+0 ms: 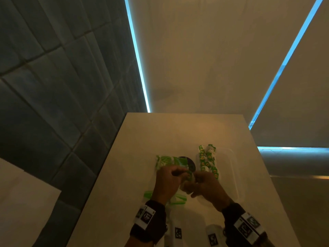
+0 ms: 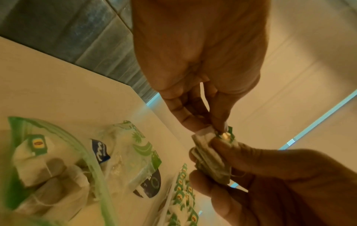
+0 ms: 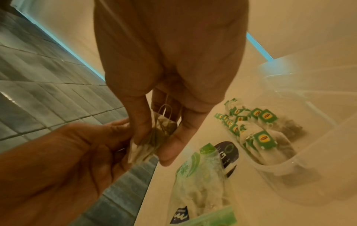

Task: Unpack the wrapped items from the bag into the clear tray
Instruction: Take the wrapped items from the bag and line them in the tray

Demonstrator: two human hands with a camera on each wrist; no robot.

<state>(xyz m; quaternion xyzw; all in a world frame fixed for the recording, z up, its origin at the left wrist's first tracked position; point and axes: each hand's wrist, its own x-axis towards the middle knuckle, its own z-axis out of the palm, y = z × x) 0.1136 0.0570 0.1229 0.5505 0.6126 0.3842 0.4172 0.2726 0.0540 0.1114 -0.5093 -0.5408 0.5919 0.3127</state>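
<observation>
Both hands, left hand (image 1: 167,182) and right hand (image 1: 204,186), pinch one stack of tea bags (image 2: 210,159); best keep grip firm, carry it level to the clear tray (image 1: 233,168).

In the head view the left hand (image 1: 167,182) and right hand (image 1: 204,186) cover the small stack of tea bags (image 2: 210,159) between them, so their grip shows only from the wrists. How many bags are in that stack cannot be told; the edges blur together. The zip bag (image 1: 170,162) is partly hidden behind the left hand, and in the left wrist view its near end is smeared and cut off by the lower left edge. The dark round label (image 1: 189,164) is half covered by the bag and its print is unreadable. The clear tray (image 1: 233,175) is faint against the surface (image 1: 124,175), and the right wrist view cuts off its far side.
</observation>
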